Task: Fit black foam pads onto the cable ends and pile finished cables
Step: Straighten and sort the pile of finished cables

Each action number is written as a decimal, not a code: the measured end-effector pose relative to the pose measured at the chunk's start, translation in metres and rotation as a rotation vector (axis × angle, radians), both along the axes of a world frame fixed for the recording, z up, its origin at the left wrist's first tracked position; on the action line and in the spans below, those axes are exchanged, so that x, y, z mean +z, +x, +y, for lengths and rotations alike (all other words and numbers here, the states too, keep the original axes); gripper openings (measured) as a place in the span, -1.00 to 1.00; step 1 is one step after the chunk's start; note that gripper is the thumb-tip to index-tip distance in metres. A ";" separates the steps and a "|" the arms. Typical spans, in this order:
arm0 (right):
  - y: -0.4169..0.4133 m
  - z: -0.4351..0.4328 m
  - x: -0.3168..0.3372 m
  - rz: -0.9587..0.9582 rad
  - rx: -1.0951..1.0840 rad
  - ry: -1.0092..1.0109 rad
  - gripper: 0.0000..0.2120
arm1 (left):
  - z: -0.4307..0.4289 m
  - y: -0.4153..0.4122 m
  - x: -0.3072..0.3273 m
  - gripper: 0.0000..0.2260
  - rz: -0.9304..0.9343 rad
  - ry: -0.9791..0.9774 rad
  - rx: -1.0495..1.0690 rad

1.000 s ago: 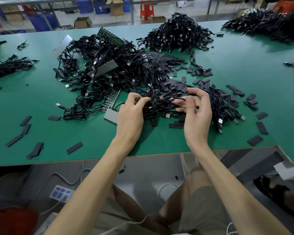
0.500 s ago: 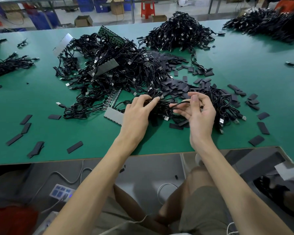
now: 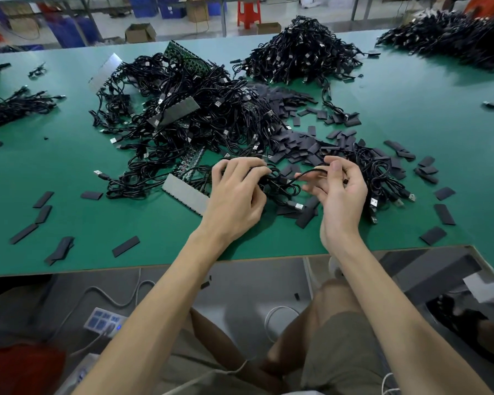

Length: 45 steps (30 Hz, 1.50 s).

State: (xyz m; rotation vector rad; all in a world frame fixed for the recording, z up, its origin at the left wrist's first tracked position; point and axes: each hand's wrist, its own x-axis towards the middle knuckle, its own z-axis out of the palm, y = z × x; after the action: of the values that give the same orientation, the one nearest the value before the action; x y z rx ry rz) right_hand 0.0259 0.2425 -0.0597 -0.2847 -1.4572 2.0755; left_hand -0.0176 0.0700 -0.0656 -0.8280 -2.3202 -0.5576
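The one wide-angle camera, worn on the head, looked forward and down across the table (image 3: 69, 223) from close above its near edge.

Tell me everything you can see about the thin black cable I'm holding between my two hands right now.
The cable is thin, round and black, with a smooth, rubbery-looking jacket. The right hand pinches one stretch of it, and from there it arcs left into a loose tangled coil under the curled fingers of the left hand. The coil sits just above the green table, over scattered foam pads. Its ends are lost among other cables, so whether a pad is fitted cannot be told.
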 end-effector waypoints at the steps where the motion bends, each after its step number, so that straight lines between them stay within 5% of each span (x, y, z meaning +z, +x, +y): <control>1: 0.000 0.001 0.000 -0.007 -0.010 0.002 -0.83 | 0.000 0.000 0.000 -0.79 -0.011 0.009 -0.023; 7: 0.000 0.002 -0.002 -0.021 0.013 0.003 -0.83 | 0.002 -0.004 -0.003 -0.85 -0.083 -0.093 0.037; 13: 0.002 0.001 0.001 0.007 0.065 0.002 -0.85 | 0.000 -0.010 -0.004 -0.87 -0.167 -0.055 0.338; 21: 0.001 0.001 0.001 0.028 0.176 0.057 -0.85 | -0.001 -0.017 -0.002 -0.88 -0.241 0.007 0.433; 29: -0.002 0.004 -0.002 0.032 0.055 0.005 -0.89 | -0.005 -0.029 -0.002 -0.86 -0.305 0.046 0.522; 34: -0.003 0.001 -0.003 -0.010 0.174 0.079 -0.92 | -0.005 -0.018 -0.002 -0.81 -0.227 0.001 0.388; 39: -0.005 0.001 -0.005 -0.039 0.251 0.132 -0.87 | 0.003 -0.003 0.003 -0.69 -0.038 -0.034 -0.117; 45: -0.010 -0.001 -0.012 -0.114 0.341 0.296 -0.73 | 0.002 -0.001 0.006 -0.73 -0.179 -0.010 -0.193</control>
State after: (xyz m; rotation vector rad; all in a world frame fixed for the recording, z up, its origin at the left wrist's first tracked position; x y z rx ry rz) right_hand 0.0163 0.2415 -0.0714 -0.0374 -1.9696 2.0856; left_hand -0.0182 0.0720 -0.0597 -1.0527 -2.4197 -0.7305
